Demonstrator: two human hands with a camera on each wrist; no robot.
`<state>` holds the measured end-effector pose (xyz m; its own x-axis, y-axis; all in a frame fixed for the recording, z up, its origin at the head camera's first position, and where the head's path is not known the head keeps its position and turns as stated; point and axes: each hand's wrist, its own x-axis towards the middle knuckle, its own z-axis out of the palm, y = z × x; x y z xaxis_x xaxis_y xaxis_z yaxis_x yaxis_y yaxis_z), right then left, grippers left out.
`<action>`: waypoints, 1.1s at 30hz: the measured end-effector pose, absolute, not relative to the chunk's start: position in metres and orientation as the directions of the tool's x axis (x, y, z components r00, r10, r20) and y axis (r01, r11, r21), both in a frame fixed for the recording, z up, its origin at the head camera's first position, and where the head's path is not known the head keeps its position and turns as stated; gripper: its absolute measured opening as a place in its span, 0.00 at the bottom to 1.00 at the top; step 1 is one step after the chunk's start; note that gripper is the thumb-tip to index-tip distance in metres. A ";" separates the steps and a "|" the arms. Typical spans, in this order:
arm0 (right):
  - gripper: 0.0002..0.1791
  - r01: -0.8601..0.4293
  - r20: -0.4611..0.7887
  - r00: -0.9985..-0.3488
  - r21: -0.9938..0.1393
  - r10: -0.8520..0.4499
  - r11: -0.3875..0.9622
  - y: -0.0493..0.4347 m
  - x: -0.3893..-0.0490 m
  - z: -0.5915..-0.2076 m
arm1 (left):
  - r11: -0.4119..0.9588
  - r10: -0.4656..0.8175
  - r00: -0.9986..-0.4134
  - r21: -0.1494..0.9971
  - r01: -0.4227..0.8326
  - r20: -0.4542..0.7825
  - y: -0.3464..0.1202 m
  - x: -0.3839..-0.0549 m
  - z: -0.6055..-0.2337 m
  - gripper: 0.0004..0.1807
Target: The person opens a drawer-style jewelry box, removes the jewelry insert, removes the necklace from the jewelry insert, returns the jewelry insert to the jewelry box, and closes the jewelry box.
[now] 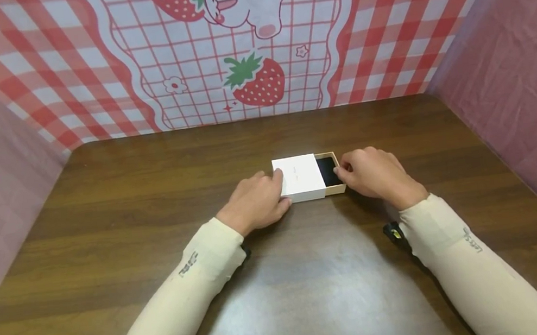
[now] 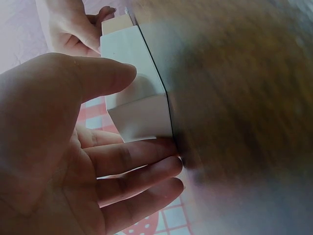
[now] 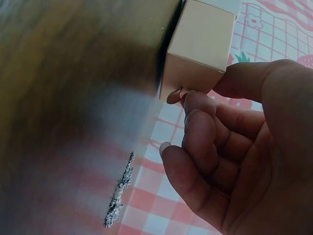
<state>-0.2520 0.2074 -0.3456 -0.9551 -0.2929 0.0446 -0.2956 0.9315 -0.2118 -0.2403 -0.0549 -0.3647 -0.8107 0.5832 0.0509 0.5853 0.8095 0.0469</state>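
Observation:
A white box sleeve (image 1: 300, 178) lies flat on the wooden table, with its tan inner tray (image 1: 335, 189) sticking out at the right end. Inside the exposed part of the tray is something black (image 1: 328, 171); the sleeve covers the rest. My left hand (image 1: 258, 201) holds the sleeve's left end. In the left wrist view its thumb (image 2: 110, 76) lies along the sleeve's side and the other fingers reach past the end. My right hand (image 1: 376, 173) pinches the tray's right end, thumb at the rim and fingers curled against the outside, as the right wrist view shows.
The brown wooden table (image 1: 121, 215) extends around the box. A red-and-white checked cloth with strawberries (image 1: 260, 84) hangs behind it, and pink cloth (image 1: 500, 83) stands along the right side. Dark straps with small devices (image 1: 394, 232) sit at the wrists.

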 end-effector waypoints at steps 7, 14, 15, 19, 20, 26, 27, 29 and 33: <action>0.14 -0.289 0.043 -0.957 -0.210 -0.286 0.934 0.205 -0.254 -0.345 | 0.806 0.586 -0.808 0.054 0.589 0.062 -0.055 -0.241 -0.364 0.26; 0.13 -0.297 0.035 -0.954 -0.207 -0.297 0.932 0.202 -0.253 -0.342 | 0.806 0.586 -0.807 0.052 0.590 0.077 -0.056 -0.241 -0.365 0.25; 0.13 -0.299 0.034 -0.954 -0.205 -0.298 0.932 0.202 -0.253 -0.343 | 0.804 0.588 -0.805 0.052 0.592 0.080 -0.055 -0.241 -0.366 0.24; 0.14 -0.301 0.032 -0.953 -0.202 -0.301 0.932 0.202 -0.253 -0.344 | 0.801 0.592 -0.802 0.051 0.597 0.086 -0.055 -0.241 -0.366 0.24; 0.14 -0.300 0.031 -0.953 -0.201 -0.300 0.932 0.202 -0.252 -0.344 | 0.801 0.592 -0.801 0.050 0.597 0.086 -0.055 -0.241 -0.366 0.24; 0.15 -0.308 0.039 -0.951 -0.195 -0.306 0.931 0.202 -0.252 -0.346 | 0.796 0.600 -0.796 0.044 0.604 0.086 -0.055 -0.241 -0.365 0.25; 0.15 -0.310 0.041 -0.950 -0.195 -0.308 0.930 0.201 -0.252 -0.346 | 0.795 0.600 -0.795 0.043 0.605 0.087 -0.055 -0.241 -0.364 0.25; 0.15 -0.318 0.040 -0.948 -0.192 -0.316 0.929 0.201 -0.252 -0.346 | 0.795 0.600 -0.795 0.043 0.605 0.085 -0.056 -0.241 -0.364 0.25; 0.16 -0.327 0.024 -0.944 -0.192 -0.328 0.925 0.201 -0.251 -0.346 | 0.797 0.598 -0.798 0.049 0.601 0.072 -0.056 -0.241 -0.365 0.27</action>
